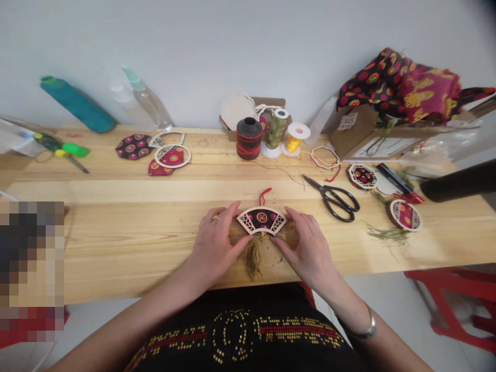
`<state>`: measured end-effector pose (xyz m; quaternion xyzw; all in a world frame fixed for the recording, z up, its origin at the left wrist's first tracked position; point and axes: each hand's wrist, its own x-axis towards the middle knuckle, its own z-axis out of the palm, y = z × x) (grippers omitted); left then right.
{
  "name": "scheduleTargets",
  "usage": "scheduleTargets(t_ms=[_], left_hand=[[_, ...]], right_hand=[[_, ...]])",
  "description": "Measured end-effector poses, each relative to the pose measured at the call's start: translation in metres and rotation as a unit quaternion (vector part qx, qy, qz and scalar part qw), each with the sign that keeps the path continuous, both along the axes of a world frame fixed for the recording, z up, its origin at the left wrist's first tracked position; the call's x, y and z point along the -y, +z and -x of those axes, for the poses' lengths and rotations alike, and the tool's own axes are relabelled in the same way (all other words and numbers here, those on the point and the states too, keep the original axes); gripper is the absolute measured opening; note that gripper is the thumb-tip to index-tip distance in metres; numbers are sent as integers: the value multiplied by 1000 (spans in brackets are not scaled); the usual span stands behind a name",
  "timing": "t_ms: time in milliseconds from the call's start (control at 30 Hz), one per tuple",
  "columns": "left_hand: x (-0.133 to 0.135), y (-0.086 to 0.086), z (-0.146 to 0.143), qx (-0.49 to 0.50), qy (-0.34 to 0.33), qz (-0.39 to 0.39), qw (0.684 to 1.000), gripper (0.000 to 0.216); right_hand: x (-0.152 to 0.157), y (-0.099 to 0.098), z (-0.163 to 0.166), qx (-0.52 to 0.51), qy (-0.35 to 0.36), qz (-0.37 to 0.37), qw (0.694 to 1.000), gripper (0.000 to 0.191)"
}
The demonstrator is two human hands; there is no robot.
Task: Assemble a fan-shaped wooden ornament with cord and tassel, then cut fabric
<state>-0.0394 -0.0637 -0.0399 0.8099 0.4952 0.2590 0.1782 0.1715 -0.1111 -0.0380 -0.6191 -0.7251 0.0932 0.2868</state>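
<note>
Fan ornament [262, 219], 1, in 2 hands [215, 240] [310, 248], 3 thread spools [249, 144] [277, 129] [293, 143]

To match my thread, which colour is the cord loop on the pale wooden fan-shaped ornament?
The thin cord loop is red, shown best in the head view.

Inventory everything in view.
fan ornament: 1, multicoloured, between hands
tassel: 1, olive, below ornament
scissors: 1, black, right
thread spools: 3, red, green, yellow, back centre
other ornaments: 2, multicoloured, right
marker: 1, black, right
boxes: 2, brown, back centre and right
fabric pile: 1, multicoloured, on right box
bottles: 2, translucent, back left
craft pieces: several, multicoloured, back left
long object: 1, teal, back left
stool: 1, red, lower right
table: 1, pale wood, centre
left hand: 1, ornament's left end
right hand: 1, ornament's right end
</note>
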Motion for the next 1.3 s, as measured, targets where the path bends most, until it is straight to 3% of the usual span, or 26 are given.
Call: scheduleTargets(t_ms=[667,1300], left_hand=[[0,2,-2,2,-4,2,1000,62],[2,-1,-3,-47,-28,-41,998,73]], right_hand=[[0,1,0,-13,5,3,1000,52],[-1,3,1,3,3,26,1000,57]])
